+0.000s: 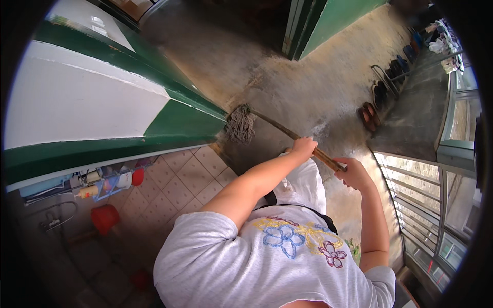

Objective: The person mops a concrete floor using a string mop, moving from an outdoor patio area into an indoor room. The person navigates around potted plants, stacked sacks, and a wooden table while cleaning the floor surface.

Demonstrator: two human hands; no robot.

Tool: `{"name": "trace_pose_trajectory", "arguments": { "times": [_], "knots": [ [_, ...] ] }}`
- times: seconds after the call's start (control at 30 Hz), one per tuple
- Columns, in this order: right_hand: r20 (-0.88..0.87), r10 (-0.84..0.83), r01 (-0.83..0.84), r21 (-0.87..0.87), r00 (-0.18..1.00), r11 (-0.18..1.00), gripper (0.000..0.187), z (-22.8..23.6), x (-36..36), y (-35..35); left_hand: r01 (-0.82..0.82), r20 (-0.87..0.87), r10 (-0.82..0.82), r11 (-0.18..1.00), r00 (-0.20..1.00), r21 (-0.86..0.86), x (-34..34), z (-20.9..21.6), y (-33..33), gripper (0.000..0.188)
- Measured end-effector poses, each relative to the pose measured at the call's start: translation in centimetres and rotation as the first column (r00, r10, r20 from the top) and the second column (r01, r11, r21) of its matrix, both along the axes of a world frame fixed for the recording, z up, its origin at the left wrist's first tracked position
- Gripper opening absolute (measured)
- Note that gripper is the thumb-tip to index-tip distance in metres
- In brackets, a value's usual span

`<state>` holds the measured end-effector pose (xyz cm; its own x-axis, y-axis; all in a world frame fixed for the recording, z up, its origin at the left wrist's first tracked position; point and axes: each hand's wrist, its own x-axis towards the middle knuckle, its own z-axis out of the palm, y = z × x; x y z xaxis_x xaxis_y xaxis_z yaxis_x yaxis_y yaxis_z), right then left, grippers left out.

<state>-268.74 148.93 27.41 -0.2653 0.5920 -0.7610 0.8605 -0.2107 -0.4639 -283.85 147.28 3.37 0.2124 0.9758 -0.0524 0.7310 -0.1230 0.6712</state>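
Observation:
A string mop (240, 124) with grey strands rests on the concrete floor, close against the corner of the green and white wall. Its long wooden handle slants from the mop head toward my body. My left hand (305, 148) is wrapped round the middle of the handle. Near the handle's upper end, my right hand (354, 174) is closed round the wood, with the tip showing beside the thumb.
Brown shoes (368, 116) and more dark footwear line the right side by a low concrete ledge (411, 120). A metal railing (413, 190) runs at lower right. At left are a tiled floor (187, 174), a red bucket (105, 217) and a shelf of toiletries. A green door edge (308, 28) stands ahead.

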Motion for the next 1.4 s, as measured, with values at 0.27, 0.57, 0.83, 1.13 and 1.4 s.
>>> {"name": "trace_pose_trajectory", "arguments": {
  "times": [0.27,0.57,0.83,1.13,1.4],
  "knots": [
    [0.022,0.103,-0.105,0.095,0.994,0.99,0.045,-1.7,-1.5,6.2,0.006,0.02,-0.006,1.0,1.0,-0.008,-2.9,0.0,5.6,0.011],
    [-0.091,0.219,-0.197,0.204,0.972,0.959,0.045,-5.7,-3.3,14.4,-0.016,-0.125,-0.001,0.99,0.992,-0.139,-5.6,-2.2,12.9,0.014],
    [-0.114,0.178,-0.169,0.084,0.977,0.982,0.05,-6.0,-3.9,20.1,0.031,-0.124,-0.044,0.994,0.991,-0.104,-7.0,-1.6,17.4,0.016],
    [-0.049,0.185,-0.184,0.035,0.981,0.982,0.055,-4.1,-6.6,21.3,0.085,0.001,-0.086,0.984,0.996,-0.158,-14.1,-10.2,19.2,0.013],
    [0.032,0.204,-0.206,0.087,0.978,0.975,0.054,-1.5,-4.7,21.8,0.271,0.044,-0.269,0.931,0.962,-0.243,-13.0,-9.2,21.5,0.013]
  ]
}}
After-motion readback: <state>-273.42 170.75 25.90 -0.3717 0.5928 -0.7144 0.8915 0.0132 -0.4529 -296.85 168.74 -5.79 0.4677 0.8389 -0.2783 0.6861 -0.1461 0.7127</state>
